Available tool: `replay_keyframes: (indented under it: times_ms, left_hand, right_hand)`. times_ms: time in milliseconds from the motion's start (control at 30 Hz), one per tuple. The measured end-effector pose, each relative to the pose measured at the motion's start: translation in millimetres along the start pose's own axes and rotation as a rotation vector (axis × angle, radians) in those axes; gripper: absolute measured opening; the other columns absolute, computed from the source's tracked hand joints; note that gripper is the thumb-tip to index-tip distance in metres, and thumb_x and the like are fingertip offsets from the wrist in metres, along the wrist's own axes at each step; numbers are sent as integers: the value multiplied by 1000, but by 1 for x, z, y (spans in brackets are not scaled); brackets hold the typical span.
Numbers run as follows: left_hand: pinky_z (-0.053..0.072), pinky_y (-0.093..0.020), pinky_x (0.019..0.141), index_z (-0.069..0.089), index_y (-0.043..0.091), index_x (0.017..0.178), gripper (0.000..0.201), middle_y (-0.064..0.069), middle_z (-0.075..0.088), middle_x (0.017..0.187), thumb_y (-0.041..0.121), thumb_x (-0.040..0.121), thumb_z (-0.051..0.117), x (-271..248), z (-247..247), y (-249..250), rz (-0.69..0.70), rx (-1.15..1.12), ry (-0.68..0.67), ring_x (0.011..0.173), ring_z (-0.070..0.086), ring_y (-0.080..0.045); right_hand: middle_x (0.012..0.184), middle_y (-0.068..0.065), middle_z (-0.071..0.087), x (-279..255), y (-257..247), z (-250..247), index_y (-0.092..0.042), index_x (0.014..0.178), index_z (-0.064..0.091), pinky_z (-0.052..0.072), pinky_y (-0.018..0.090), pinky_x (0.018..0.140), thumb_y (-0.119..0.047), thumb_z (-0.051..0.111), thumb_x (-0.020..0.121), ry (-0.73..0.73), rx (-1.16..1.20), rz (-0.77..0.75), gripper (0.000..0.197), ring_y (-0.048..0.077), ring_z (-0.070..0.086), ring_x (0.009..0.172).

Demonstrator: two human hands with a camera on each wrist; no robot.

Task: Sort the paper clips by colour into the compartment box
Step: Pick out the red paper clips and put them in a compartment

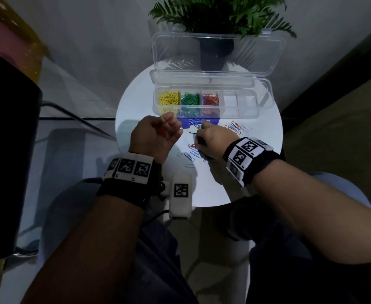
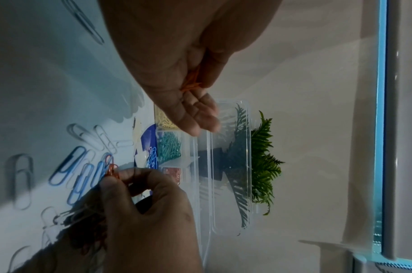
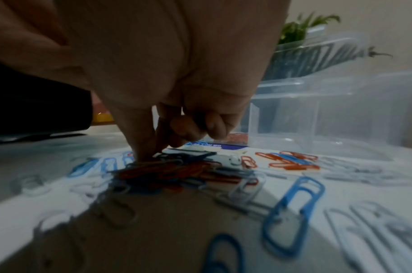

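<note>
So the round white table (image 1: pixel 257 172) has the clear compartment box (image 1: pixel 241 106) at its far side, lid up, with yellow, green and red clips in the first three cells. Just in front of the box, the left hand (image 1: pixel 152 138) hovers palm-up, cupping orange clips (image 2: pixel 192 81). Beside it, the right hand (image 1: pixel 209 142) reaches down, fingertips pinching an orange paper clip (image 2: pixel 112 170) from the loose pile (image 3: pixel 188 171).

The compartment box (image 1: pixel 241 110) sits on the table (image 1: pixel 136 102), before the plant (image 1: pixel 219 18), behind loose clips (image 1: pixel 193 153).
</note>
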State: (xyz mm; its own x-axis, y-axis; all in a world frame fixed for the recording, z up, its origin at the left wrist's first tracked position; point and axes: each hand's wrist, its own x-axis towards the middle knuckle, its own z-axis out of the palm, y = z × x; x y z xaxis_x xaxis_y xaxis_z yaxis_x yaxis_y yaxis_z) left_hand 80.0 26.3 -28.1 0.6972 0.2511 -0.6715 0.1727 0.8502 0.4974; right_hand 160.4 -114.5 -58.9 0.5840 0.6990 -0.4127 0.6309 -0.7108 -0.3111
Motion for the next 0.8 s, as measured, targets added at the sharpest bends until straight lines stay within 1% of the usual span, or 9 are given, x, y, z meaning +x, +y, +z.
replay_keyframes:
  times_ms: [67, 133, 200, 267, 400, 467, 600, 700, 800]
  left_hand:
    - [54, -21, 60, 58, 7, 83, 30, -2, 64, 55, 12, 94, 29, 1, 1, 0, -9, 16, -3, 50, 64, -12]
    - [55, -21, 59, 58, 7, 84, 31, -3, 64, 55, 12, 94, 29, 3, 0, 2, -9, 9, -6, 51, 65, -12]
    - [55, -21, 60, 59, 7, 85, 32, -3, 65, 57, 12, 94, 29, 3, -1, 3, -12, -7, -7, 52, 66, -13]
    - [56, -22, 60, 59, 7, 86, 32, -3, 67, 59, 12, 94, 29, 4, -3, 2, -15, -14, -9, 55, 67, -13]
    - [56, -23, 64, 60, 7, 87, 33, -3, 69, 63, 12, 94, 28, 6, -1, -2, -28, 6, -7, 58, 69, -12]
    - [54, -25, 67, 60, 8, 87, 34, -2, 69, 63, 13, 95, 27, 7, 1, -5, -35, 34, -9, 59, 69, -12]
    - [52, -26, 71, 61, 7, 87, 37, -3, 71, 63, 13, 95, 26, 10, 4, -11, -47, 78, -4, 65, 69, -12]
    - [52, -26, 76, 62, 4, 89, 37, -6, 71, 71, 12, 94, 26, 13, 6, -15, -64, 73, -9, 71, 69, -15]
    - [51, -26, 76, 62, 3, 92, 35, -8, 70, 76, 14, 93, 28, 12, 9, -22, -105, 95, -42, 76, 67, -17]
  right_hand:
    - [113, 9, 50, -1, 4, 0, -9, 100, 61, 41, 30, 84, -22, 53, 91, 0, 88, 21, 18, 25, 56, 98]
    - [104, 7, 56, -4, 9, -4, -14, 90, 63, 45, 30, 84, -21, 59, 87, 84, 286, 105, 8, 20, 57, 89]
    - [87, 3, 60, -9, 15, -13, -16, 79, 63, 47, 22, 73, -17, 66, 83, 178, 524, 191, 5, 14, 55, 76]
    - [77, 2, 62, -17, 18, -24, -12, 80, 67, 44, 13, 62, -13, 70, 81, 172, 743, 236, 3, 9, 53, 67]
    - [77, 4, 67, -26, 24, -32, -11, 79, 68, 44, 13, 56, -6, 70, 79, 70, 1001, 218, 5, 6, 52, 58]
    - [77, 5, 67, -26, 25, -29, -11, 80, 69, 46, 13, 55, -5, 70, 78, 44, 1094, 218, 6, 6, 53, 55]
    - [71, 0, 70, -28, 25, -25, -10, 85, 71, 47, 14, 57, -4, 68, 80, 53, 1243, 242, 9, 5, 56, 53]
    - [70, 0, 71, -29, 23, -25, -6, 92, 70, 49, 14, 57, -1, 62, 83, 70, 1341, 227, 13, 6, 57, 53]
    - [75, 4, 70, -27, 14, -31, -3, 104, 67, 53, 14, 66, 2, 60, 84, 92, 1338, 163, 21, 5, 60, 58]
